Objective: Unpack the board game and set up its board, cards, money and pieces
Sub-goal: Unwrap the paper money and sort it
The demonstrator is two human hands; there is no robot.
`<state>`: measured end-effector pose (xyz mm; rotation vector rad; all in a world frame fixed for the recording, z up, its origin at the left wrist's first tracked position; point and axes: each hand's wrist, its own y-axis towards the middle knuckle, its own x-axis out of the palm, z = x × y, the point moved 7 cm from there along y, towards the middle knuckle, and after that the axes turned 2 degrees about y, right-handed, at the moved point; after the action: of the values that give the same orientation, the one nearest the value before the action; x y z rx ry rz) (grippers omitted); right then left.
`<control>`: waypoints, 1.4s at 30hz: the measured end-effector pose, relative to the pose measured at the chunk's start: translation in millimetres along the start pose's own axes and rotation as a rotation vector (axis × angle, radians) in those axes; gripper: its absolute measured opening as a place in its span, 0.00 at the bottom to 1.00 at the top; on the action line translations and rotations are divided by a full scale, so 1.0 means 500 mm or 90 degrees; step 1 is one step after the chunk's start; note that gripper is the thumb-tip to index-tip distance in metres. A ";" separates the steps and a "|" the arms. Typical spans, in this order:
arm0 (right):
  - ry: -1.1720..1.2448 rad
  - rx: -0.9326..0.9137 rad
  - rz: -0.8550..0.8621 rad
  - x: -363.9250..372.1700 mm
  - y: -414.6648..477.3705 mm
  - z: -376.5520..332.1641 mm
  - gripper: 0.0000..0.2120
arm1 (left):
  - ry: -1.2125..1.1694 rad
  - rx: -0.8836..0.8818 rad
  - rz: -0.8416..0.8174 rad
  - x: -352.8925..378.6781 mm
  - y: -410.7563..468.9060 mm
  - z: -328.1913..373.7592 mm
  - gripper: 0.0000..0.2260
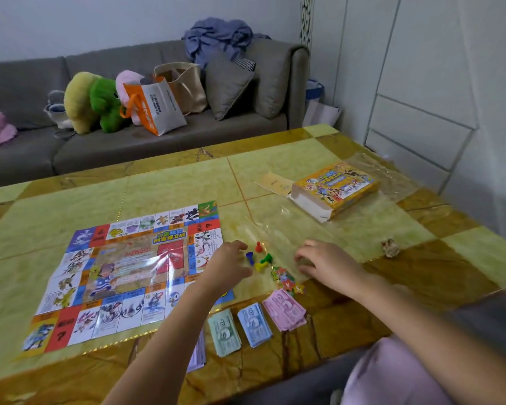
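Flat across the left half of the frame, a glossy printed paper game board (129, 279) on the yellow-and-brown marble-patterned table (304, 159); thin, floppy and slick to judge by its sheen, probably best slid or lifted by two edges. Just right of it, at centre, a small red plastic pawn (258, 247) upright, with a blue pawn (249, 257), a green pawn (266, 258) and a yellow pawn (260, 266) apparently tipped over; light, hard, likely to roll, so best pinched at the narrow neck and stood on the flared base. Beside them, the left hand (231, 258), fingers loosely curled, tips close to the blue pawn, nothing seen in its grasp. Further right, the right hand (324, 264), fingers bent down onto a sheet of clear crinkled plastic film (275, 232); cannot tell whether pinching it. Below the pawns, small coloured card tokens (285, 280), thin and easily scattered. Along lower centre, paper money in a green stack (225, 331), a blue stack (254, 324) and a pink stack (285, 312); soft, slippery, liable to fan out unless gripped across the whole pile. At upper right, the yellow cardboard game box (335, 188). Readable: "?" on red board squares, "4" and "3" on tokens; the titles on box and board too small to make out, banknote figures blurred.
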<state>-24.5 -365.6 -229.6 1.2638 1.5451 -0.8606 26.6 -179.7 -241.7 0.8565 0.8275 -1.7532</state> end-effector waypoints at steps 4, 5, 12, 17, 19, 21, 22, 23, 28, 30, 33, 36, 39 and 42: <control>0.002 0.014 0.010 -0.002 0.053 0.020 0.12 | -0.008 0.005 0.006 -0.001 0.008 -0.003 0.27; 0.005 0.024 0.012 -0.003 0.065 0.025 0.12 | -0.012 0.005 0.008 -0.002 0.010 -0.002 0.27; 0.078 -0.015 0.033 -0.029 0.041 -0.022 0.16 | 0.034 0.044 0.038 -0.035 -0.066 0.013 0.25; 0.019 -0.225 -0.158 0.020 -0.059 -0.134 0.27 | 0.134 -0.040 -0.021 -0.057 -0.189 -0.054 0.34; -0.031 -0.263 -0.135 0.045 -0.095 -0.154 0.23 | 0.130 -0.053 -0.021 -0.056 -0.232 -0.074 0.32; -0.040 -0.245 -0.042 0.062 -0.124 -0.163 0.18 | 0.119 -0.047 0.029 -0.046 -0.271 -0.082 0.28; -0.017 -0.205 0.023 0.062 -0.135 -0.163 0.14 | 0.103 -0.055 0.067 -0.042 -0.289 -0.084 0.27; 0.009 -0.150 0.086 0.059 -0.146 -0.165 0.11 | 0.080 -0.078 0.102 -0.038 -0.307 -0.089 0.25; -0.007 0.160 0.177 0.059 -0.158 -0.147 0.22 | 0.136 -0.220 0.095 -0.014 -0.328 -0.113 0.32; -0.010 0.206 0.153 0.072 -0.153 -0.157 0.27 | 0.164 -0.234 0.064 -0.008 -0.319 -0.109 0.32; -0.022 0.240 0.115 0.076 -0.140 -0.174 0.25 | 0.187 -0.241 0.031 -0.004 -0.307 -0.098 0.24; -0.005 0.247 0.106 0.069 -0.132 -0.179 0.16 | 0.182 -0.236 0.028 -0.004 -0.298 -0.094 0.17; 0.020 0.270 0.102 0.072 -0.132 -0.177 0.14 | 0.137 -0.230 0.043 -0.003 -0.290 -0.099 0.15; 0.041 0.294 0.104 0.072 -0.137 -0.166 0.14 | 0.118 -0.228 0.049 -0.002 -0.286 -0.101 0.15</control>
<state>-111.3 -293.1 -239.4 1.7354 1.3095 -1.1164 -99.4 -95.6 -246.1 0.8035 1.1738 -1.4154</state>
